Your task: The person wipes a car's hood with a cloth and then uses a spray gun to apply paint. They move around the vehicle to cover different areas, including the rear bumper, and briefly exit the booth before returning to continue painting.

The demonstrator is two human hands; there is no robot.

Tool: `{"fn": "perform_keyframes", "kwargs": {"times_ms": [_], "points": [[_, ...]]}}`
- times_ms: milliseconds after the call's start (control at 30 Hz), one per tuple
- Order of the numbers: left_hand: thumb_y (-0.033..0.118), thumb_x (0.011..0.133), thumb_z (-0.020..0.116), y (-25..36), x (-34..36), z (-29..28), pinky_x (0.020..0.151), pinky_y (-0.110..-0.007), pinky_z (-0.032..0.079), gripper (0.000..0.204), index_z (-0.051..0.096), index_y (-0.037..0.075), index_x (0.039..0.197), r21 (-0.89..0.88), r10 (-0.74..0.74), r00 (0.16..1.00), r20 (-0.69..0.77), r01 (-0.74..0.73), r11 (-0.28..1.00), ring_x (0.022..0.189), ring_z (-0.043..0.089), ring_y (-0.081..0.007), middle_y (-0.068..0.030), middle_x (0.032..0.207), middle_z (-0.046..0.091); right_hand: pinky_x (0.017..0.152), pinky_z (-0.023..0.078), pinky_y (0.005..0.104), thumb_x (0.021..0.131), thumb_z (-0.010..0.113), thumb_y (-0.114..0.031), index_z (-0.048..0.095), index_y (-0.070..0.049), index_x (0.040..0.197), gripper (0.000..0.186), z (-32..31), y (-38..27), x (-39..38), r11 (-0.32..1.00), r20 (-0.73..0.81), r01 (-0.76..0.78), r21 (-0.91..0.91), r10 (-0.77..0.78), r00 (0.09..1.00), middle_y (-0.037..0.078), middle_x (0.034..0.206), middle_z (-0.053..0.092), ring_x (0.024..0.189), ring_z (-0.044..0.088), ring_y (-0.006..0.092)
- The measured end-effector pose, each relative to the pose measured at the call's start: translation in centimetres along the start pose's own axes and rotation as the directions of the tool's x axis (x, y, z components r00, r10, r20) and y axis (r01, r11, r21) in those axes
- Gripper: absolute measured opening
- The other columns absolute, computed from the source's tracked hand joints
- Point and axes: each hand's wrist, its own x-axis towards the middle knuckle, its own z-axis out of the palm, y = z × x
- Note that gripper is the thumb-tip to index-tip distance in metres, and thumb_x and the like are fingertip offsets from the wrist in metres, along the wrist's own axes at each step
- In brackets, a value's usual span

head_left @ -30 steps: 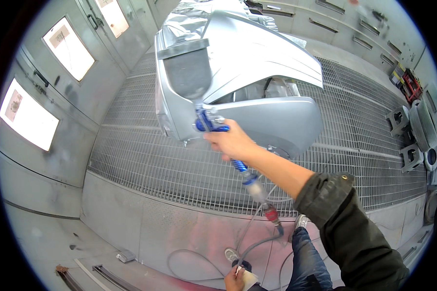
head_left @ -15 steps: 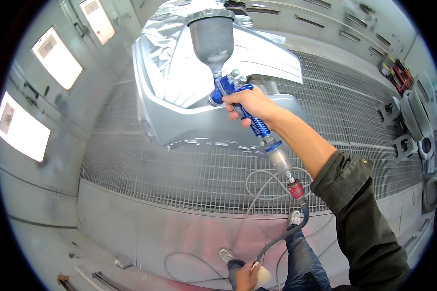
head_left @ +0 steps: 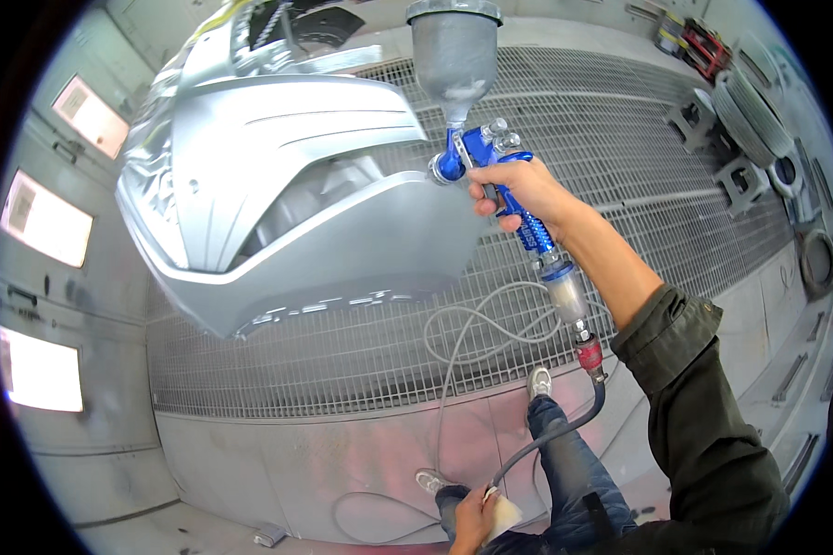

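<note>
My right hand [head_left: 528, 192] grips a blue spray gun [head_left: 518, 199] with a grey cup [head_left: 455, 63] on top; the fingers wrap its handle and trigger. Below the handle hang a clear filter with a blue collar [head_left: 565, 289] and a red coupling [head_left: 590, 353], joined to a dark air hose [head_left: 553, 433]. Low in the picture my left hand [head_left: 474, 520] is closed round that hose, with a pale cloth [head_left: 502, 514] beside the fingers. Left of the gun's nozzle stands a silver-grey car bumper [head_left: 361, 240], its right end close to the nozzle.
Metal floor grating [head_left: 602, 120] lies under the bumper. A thin hose [head_left: 463, 356] loops across it to the solid floor. On the right are grey stands [head_left: 742, 185], coiled rings [head_left: 752, 116] and a red container [head_left: 705, 51]. Lit windows [head_left: 46, 217] line the left wall.
The view has shifted, so the bumper sits farther left. My right hand has carried the spray gun from the bumper's middle to its right end. My left hand still holds the hose.
</note>
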Motion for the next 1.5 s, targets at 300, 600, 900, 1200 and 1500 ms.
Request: {"fn": "perform_keyframes", "kwargs": {"times_ms": [300,600,900,1200,1500], "points": [[0.018,0.088,0.065,1.2,2.6,3.4,0.072,-0.031,0.05,0.028,0.065,0.002,0.111,0.061,-0.04,0.999,0.006,0.039,0.997,0.078,0.066,-0.0231,-0.0152,0.088,0.069,0.036,0.036,0.0194,0.088,0.061,-0.012,0.057,-0.003,0.095,0.012,-13.8,6.8,3.0,0.978,-0.083,-0.059,0.201,0.077,0.994,0.005,0.079,0.059,0.063,0.057,0.0104],[0.025,0.088,0.066,3.6,4.2,4.7,0.078,-0.037,0.051,0.032,0.065,0.002,0.11,0.034,-0.259,0.966,0.025,0.258,0.965,0.088,0.068,-0.0328,-0.0196,0.094,0.069,0.041,0.046,0.0255,0.085,0.061,-0.014,0.057,-0.002,0.081,0.013,-21.1,14.9,6.6,0.972,-0.239,-0.18,0.149,0.212,0.948,0.006,0.072,0.057,0.058,0.057,0.0133],[0.024,0.092,0.059,8.8,2.2,-2.2,0.087,-0.04,0.048,0.033,0.063,0.002,0.116,0.177,-0.203,0.972,-0.117,0.222,0.959,0.1,0.064,-0.036,-0.0214,0.105,0.067,0.049,0.057,0.0284,0.088,0.06,-0.013,0.058,-0.002,0.113,0.027,-18.1,10.0,1.1,0.961,-0.034,-0.13,0.245,0.143,0.989,0.011,0.106,0.063,0.086,0.066,0.022],[0.016,0.089,0.064,7.7,-0.7,-15.6,0.074,-0.035,0.051,0.024,0.065,0.005,0.11,0.207,0.293,0.954,0.064,-0.3,0.931,0.085,0.066,-0.0313,-0.0166,0.092,0.067,0.053,0.062,0.0322,0.089,0.056,-0.011,0.048,0.004,0.13,0.044,-2.1,-2.7,-14.0,0.955,0.043,0.124,0.268,-0.141,0.989,0.022,0.117,0.061,0.105,0.064,0.0335],[0.021,0.089,0.064,-2.1,-6.2,-34.3,0.075,-0.041,0.049,0.027,0.063,0.01,0.114,0.175,0.339,0.932,0.131,-0.359,0.917,0.092,0.062,-0.036,-0.0148,0.098,0.064,0.05,0.06,0.0317,0.09,0.057,-0.015,0.05,0.004,0.127,0.043,18.1,0.0,-21.9,0.946,-0.238,0.284,0.158,-0.243,0.941,0.019,0.113,0.063,0.099,0.065,0.0287]]}}
